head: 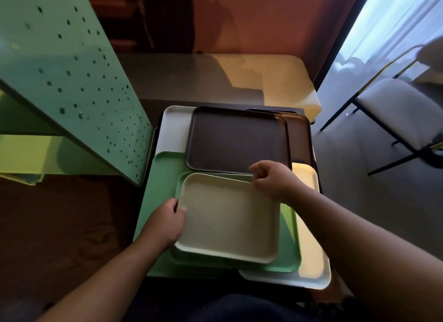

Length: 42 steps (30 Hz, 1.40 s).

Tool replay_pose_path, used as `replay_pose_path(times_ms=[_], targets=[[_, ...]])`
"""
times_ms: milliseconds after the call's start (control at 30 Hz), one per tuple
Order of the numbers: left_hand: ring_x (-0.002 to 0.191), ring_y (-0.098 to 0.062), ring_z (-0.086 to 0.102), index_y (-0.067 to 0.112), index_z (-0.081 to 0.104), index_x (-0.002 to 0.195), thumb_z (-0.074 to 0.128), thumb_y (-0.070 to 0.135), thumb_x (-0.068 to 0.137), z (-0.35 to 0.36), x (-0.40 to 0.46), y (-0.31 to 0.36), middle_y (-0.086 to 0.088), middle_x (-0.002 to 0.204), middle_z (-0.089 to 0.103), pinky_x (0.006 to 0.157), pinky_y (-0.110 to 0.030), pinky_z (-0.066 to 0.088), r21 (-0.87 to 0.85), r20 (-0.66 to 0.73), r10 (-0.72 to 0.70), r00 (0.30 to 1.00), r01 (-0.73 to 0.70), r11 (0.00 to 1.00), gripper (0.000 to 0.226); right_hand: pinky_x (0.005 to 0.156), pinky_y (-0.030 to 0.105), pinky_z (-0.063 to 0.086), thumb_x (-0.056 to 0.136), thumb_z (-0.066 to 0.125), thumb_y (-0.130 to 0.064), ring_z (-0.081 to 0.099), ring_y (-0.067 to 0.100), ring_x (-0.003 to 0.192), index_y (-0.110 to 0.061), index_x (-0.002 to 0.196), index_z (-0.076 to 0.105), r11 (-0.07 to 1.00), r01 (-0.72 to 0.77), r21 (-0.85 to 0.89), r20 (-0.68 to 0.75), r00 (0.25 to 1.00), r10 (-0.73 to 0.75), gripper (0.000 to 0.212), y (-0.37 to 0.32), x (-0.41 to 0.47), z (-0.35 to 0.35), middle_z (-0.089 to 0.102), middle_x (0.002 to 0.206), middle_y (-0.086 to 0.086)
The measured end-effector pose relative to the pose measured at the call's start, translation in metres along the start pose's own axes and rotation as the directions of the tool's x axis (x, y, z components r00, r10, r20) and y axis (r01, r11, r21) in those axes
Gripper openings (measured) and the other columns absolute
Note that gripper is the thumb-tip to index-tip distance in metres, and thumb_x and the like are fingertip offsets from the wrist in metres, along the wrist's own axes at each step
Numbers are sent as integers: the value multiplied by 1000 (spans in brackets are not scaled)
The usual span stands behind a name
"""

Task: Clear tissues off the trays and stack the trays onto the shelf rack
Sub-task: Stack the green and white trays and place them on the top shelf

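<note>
A cream tray (227,216) lies on top of a pile of trays in front of me. My left hand (167,222) grips its left edge, thumb over the rim. My right hand (273,179) pinches its far right corner. Under it sit a green tray (288,245) and a larger light green one (165,168). Behind lies a dark brown tray (237,139), partly over another brown tray (300,135) and a white tray (173,125). A cream-white tray (314,261) sticks out at the right. No tissues are visible. The green shelf rack (72,82) stands at the left.
The rack's perforated side panel (96,101) reaches close to the pile's left edge, with a yellow-green shelf (26,154) below it. A pale bench (275,75) stands behind the trays. A white-seated chair with black legs (398,115) is at the right on grey floor.
</note>
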<state>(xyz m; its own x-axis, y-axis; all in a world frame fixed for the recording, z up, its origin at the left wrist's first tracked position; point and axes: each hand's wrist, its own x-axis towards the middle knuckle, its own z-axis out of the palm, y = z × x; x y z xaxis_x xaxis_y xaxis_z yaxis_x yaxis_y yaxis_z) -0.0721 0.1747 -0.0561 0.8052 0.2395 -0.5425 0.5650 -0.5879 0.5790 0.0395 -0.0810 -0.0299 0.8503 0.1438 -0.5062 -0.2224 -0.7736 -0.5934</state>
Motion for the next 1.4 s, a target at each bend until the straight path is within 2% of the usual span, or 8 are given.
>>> replay_pose_path(times_ms=[167,300,567,800,933,1133,1333,1400], targets=[[77,-15,58,18,60,104,47,20,96,10,-3,5,-8,102,66,65,-31,46,118,0,-40,999,40,992,16,93,35,53,91,65,-19,61,21,110,-20,136,61,995,-29,-97,-177,984,12,45,19,-7,10,64,123,2],[116,-26,45,19,47,140,56,31,88,9,-5,7,-9,133,45,87,-37,45,411,-157,42,987,27,911,54,106,42,40,88,66,-36,39,32,132,-20,149,40,957,-234,-171,-308,935,174,68,39,-24,18,43,144,10],[115,-32,57,13,31,150,60,32,81,3,0,0,-14,145,44,94,-48,53,177,-31,-192,981,195,965,77,108,41,39,89,66,-34,42,36,137,-15,160,15,911,-402,92,-166,896,412,90,63,-49,39,32,155,16],[83,-13,57,14,40,143,67,21,87,-32,-19,29,-4,118,55,60,-26,50,-57,-71,-94,993,90,994,62,94,45,57,73,79,-28,66,25,109,-26,143,50,947,-165,277,-292,924,246,76,48,-54,-3,62,128,6],[84,-19,63,14,50,135,64,19,89,-47,20,81,0,100,61,68,-35,58,-176,-90,0,996,-16,984,49,80,46,62,79,76,-11,72,22,93,-22,114,63,921,-91,379,-309,926,218,39,23,-6,-48,71,111,7],[90,-26,65,24,57,116,57,40,67,-43,110,112,-4,109,64,81,-45,58,-61,-91,-6,996,1,998,52,82,48,60,78,79,-19,67,27,95,-19,129,54,959,-213,186,-258,931,257,57,23,92,-75,64,114,8],[124,-36,50,14,35,148,56,36,80,-29,129,124,-15,144,44,99,-51,48,95,-123,-43,991,55,994,75,103,57,48,79,78,-26,50,38,128,-19,152,32,951,-306,36,-253,918,305,87,28,122,-63,48,144,13],[121,-37,49,10,35,147,55,33,87,-19,131,115,-17,142,40,89,-45,47,157,-156,-107,982,132,979,68,106,56,46,81,74,-26,47,38,132,-21,157,24,945,-314,95,-250,911,328,91,32,121,-53,42,150,14]])
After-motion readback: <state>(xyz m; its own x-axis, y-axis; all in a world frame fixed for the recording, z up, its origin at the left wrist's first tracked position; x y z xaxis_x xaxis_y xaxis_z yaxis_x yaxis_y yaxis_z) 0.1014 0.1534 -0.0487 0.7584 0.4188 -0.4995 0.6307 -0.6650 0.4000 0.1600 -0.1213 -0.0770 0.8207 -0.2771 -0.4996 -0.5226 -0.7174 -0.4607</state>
